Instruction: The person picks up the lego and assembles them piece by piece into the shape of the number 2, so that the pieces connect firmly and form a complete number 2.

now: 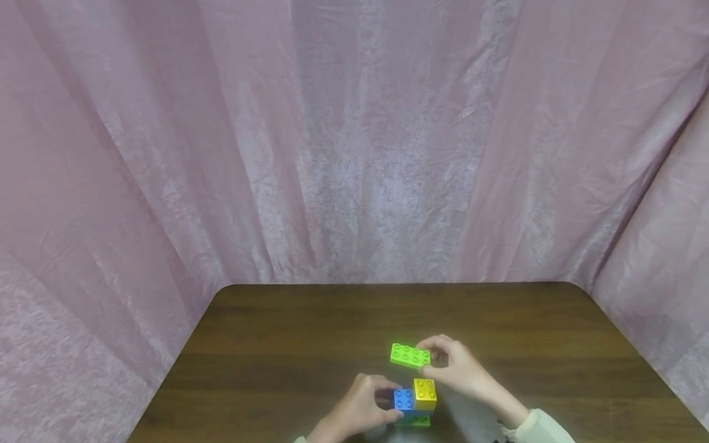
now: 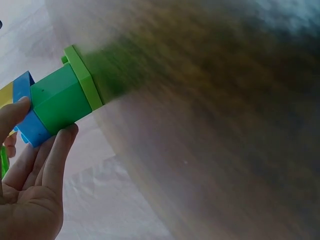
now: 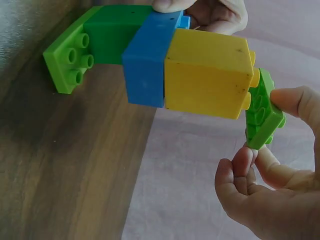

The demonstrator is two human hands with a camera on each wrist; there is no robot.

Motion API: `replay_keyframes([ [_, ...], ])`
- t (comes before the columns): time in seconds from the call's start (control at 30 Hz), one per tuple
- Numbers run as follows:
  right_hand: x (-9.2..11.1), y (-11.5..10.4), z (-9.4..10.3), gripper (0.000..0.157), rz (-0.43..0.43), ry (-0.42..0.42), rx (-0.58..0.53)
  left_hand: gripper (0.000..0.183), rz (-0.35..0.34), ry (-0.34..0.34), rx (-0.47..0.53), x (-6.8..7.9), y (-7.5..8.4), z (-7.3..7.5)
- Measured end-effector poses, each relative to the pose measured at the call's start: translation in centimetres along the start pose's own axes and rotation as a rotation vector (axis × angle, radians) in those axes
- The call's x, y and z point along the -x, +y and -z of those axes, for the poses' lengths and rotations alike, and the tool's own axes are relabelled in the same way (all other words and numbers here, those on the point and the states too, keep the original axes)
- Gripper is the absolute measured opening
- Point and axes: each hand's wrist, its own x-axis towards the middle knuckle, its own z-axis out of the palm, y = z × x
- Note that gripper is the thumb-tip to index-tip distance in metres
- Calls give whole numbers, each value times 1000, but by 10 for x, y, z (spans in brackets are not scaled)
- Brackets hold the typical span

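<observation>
Toy building bricks form a stepped stack near the table's front edge. Its bottom is a flat light green brick (image 3: 59, 54), with a dark green block (image 2: 62, 97) on it. Above that lies a blue brick (image 3: 145, 60), topped at one end by a tall yellow brick (image 3: 207, 72). My left hand (image 1: 362, 403) grips the stack at the blue brick, thumb on one side and fingers on the other. With thumb and fingers, my right hand (image 1: 460, 371) pinches one end of another flat light green brick (image 1: 406, 354). In the right wrist view this brick's hollow underside is right at the yellow brick's studs.
The dark brown wooden table (image 1: 288, 326) has rounded far corners. Pink velvety curtains (image 1: 388, 184) hang behind it and along both sides. A pale green sleeve (image 1: 540, 427) covers the right forearm.
</observation>
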Motion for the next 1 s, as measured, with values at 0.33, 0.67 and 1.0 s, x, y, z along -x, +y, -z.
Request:
replay_keyframes([
  [0.33, 15, 11, -1, 32, 115, -35, 39, 33, -65, 2, -15, 0, -1, 0],
  [0.67, 19, 17, -1, 31, 183, -55, 46, 29, -75, 0, -12, 0, -3, -1],
  [1.0, 21, 14, 0, 30, 230, -72, 60, 25, -80, 11, -50, -1, -2, 0],
])
